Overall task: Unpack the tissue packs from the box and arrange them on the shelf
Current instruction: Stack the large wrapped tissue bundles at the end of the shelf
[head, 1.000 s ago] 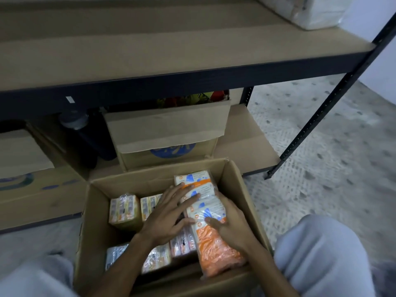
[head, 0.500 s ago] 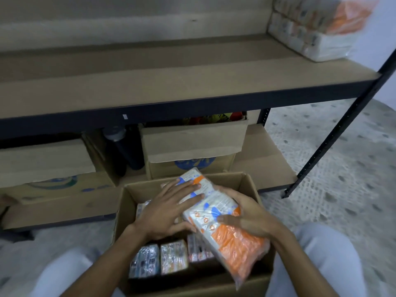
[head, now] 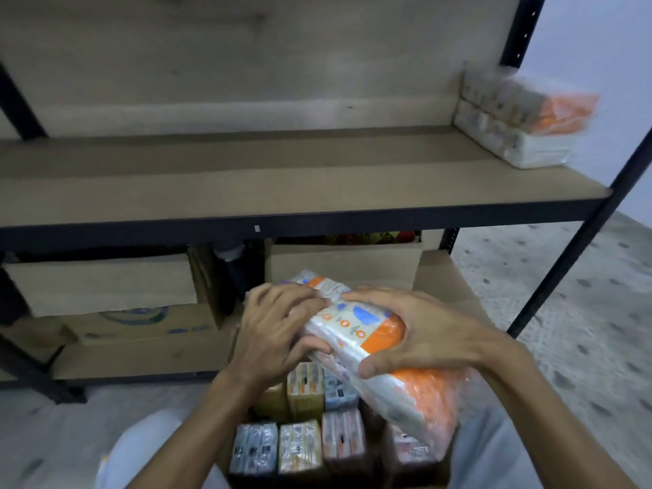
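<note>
A: One tissue pack (head: 356, 333) is up out of the box (head: 231, 347) and held over its open top, at about 6 o'clock in your view. Both your hands have it. Your left hand (head: 275, 333) lies over the far end, fingers spread across the top. Your right hand (head: 420, 333) has its fingers curled over the far edge and the thumb pressing the near one. So the pack is clamped from both sides.

B: You're in the lift-and-carry step, I'd say. The pack's long axis slants from 11 o'clock down to 5 o'clock. Its white printed end points toward the shelf, its orange end toward you, and its broad printed face is up.

A: The next move, as I judge it, calls for raising it to the shelf board (head: 282, 192) and swinging it toward 2 o'clock. Stacked packs (head: 511, 135) sit there at the right end. You'd want its axis to match theirs, but they're blurred and I can't tell how they lie.

B: The soft wrapper may sag, so support it from beneath. Many small packs (head: 303, 450) lie in the box below your wrists, so the job looks early.
</note>
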Motion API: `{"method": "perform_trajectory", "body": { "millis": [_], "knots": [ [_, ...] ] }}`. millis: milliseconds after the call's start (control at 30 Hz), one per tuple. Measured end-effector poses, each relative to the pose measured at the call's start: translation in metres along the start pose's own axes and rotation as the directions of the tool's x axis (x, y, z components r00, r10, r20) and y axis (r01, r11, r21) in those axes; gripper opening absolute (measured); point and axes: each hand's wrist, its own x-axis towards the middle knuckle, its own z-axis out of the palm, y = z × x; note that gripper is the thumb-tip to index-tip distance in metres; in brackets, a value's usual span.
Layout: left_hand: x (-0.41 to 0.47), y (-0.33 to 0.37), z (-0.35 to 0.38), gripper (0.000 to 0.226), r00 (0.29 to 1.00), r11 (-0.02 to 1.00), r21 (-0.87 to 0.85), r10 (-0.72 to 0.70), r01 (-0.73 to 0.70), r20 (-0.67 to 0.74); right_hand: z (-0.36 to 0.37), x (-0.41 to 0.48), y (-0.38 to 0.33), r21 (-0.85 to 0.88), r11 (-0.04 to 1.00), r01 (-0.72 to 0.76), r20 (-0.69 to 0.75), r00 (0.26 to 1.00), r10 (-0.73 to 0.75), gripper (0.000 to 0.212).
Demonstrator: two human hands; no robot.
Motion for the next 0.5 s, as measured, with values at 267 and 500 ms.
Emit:
{"method": "perform_trajectory", "body": {
  "millis": [267, 500],
  "knots": [
    [0.047, -0.005, -0.046, 0.051, 0.982, 0.976, 0.197, 0.124, -0.094, -0.145, -0.043, -0.01, -0.046, -0.177, 0.981, 0.078, -0.026, 0.996, -0.084, 0.109],
    [0.097, -0.034, -0.064, 0.051, 0.98, 0.963, 0.259, 0.116, -0.072, -0.159, -0.076, 0.016, -0.06, -0.234, 0.96, 0.153, -0.295, 0.93, -0.22, 0.094]
  ]
}}
